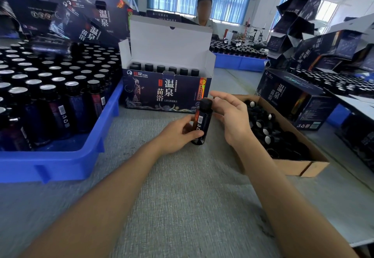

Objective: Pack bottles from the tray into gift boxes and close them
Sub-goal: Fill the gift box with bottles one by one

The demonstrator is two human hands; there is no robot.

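My left hand (178,134) grips a dark bottle (202,122) with a black cap, upright on the grey table in front of me. My right hand (232,114) hovers just right of the bottle's cap, fingers relaxed and spread, holding nothing. Behind the bottle stands an open dark-blue gift box (166,93) with its white lid flap raised; a row of several capped bottles (162,69) sits inside. At the left, a blue tray (60,166) holds many uncapped foil-sealed bottles (46,95).
A shallow cardboard box (293,164) of black caps lies to the right of my hands. Closed and folded gift boxes (291,97) stand at the right and are stacked at the far left. A person sits across the table behind the open box.
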